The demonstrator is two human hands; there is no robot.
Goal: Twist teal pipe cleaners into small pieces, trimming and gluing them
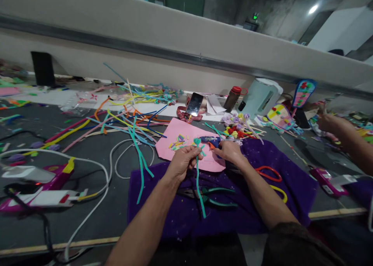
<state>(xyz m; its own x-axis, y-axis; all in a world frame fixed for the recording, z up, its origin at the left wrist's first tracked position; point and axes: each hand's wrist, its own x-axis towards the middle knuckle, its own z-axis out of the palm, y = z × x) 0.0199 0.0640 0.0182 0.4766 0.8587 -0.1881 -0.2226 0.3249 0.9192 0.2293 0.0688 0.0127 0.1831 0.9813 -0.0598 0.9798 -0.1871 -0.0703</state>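
My left hand (183,163) pinches a green pipe cleaner (199,192) just under its curled, flower-like top; the long stem hangs down over the purple cloth (171,219). A blue glue gun (210,139) with an orange trigger is gripped in my right hand (231,153), its front end close to the green top. I cannot tell whether they touch. Beneath both lies a pink sheet (166,143) with short cut pieces of yellow, purple and green pipe cleaner (178,142). Green-handled pliers (218,190) rest on the cloth between my forearms.
Loose pipe cleaners (140,157) spread to the left, near a white cable (106,168) and magenta-and-white devices (43,188). Behind stand a phone (194,104), a red-capped bottle (233,97) and a kettle (258,97). Red scissor handles (269,173) lie right. Another person's hand (328,122) reaches in.
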